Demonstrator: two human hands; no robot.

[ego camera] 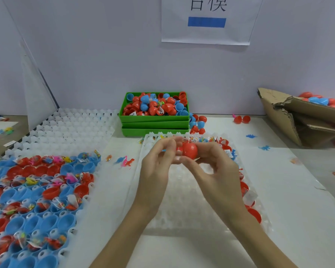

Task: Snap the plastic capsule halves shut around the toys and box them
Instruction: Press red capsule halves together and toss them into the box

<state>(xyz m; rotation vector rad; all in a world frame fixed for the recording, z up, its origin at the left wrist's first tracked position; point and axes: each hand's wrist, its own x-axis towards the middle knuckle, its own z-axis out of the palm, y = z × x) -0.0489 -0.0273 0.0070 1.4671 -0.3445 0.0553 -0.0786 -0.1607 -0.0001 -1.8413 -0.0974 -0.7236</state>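
Both hands, left hand [159, 161] and right hand [211, 167], grip a red capsule [190, 150]; wall sign [207, 20] writing is cropped.

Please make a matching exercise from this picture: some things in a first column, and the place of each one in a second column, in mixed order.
Things:
1. red capsule
2. green tray
3. cardboard box
4. blue toy dinosaur

Places:
A. far right of the table
B. loose on the table, right of the green tray
C. between the left hand and right hand
D. at the back wall, centre

Pairs: 1-C, 2-D, 3-A, 4-B
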